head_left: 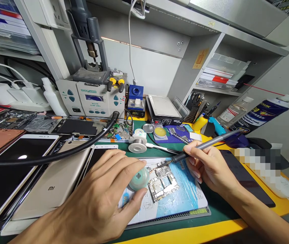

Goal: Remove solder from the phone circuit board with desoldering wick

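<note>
Pinched between the fingers and thumb of my left hand (108, 193) is a small pale green spool of copper desoldering braid (139, 179). My right hand (207, 166) grips a grey soldering iron (182, 156) like a pen. The iron's tip meets the end of the braid at the upper edge of a phone circuit board (166, 184); whether it touches the board itself, I cannot tell. Under the board lies a blue and white printed sheet (190, 198). A solder spool (137, 145) stands just behind the sheet.
Several phones, including a gold one (55, 181), lie at the left, with a thick black hose (83, 149) across them. At the back are a hot air station (93, 98), a flux tin (160, 132) and a grey heating plate (163, 106). A spray can (263, 113) stands right.
</note>
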`<state>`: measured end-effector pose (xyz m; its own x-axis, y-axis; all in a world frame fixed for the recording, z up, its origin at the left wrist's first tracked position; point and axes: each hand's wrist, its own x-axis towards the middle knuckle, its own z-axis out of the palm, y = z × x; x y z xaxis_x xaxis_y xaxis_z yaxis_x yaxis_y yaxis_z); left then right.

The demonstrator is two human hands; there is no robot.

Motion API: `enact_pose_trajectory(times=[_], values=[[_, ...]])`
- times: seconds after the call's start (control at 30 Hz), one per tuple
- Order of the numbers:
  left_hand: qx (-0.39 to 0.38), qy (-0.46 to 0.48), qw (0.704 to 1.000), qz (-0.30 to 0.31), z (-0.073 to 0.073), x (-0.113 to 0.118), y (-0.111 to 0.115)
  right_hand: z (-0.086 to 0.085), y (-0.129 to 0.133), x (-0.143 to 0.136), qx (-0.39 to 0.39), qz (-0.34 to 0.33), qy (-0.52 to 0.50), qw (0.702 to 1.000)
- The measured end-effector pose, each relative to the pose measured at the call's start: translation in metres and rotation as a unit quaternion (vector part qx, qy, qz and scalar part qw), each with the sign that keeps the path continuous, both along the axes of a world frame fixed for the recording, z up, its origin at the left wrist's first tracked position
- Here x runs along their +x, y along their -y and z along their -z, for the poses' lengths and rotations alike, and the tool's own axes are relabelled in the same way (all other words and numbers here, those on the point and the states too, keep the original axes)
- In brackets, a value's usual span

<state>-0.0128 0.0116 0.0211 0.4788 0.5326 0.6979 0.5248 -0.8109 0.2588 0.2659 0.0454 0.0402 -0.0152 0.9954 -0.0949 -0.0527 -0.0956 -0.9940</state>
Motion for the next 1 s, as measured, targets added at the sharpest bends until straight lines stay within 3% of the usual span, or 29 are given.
enact_pose_trajectory(times=[1.0], values=[[-0.013,-0.001,1.000,0.011,0.0014,0.0016,0.0013,0.0023,0.0016,0.0017,0.021,-0.012,0.029,0.999]])
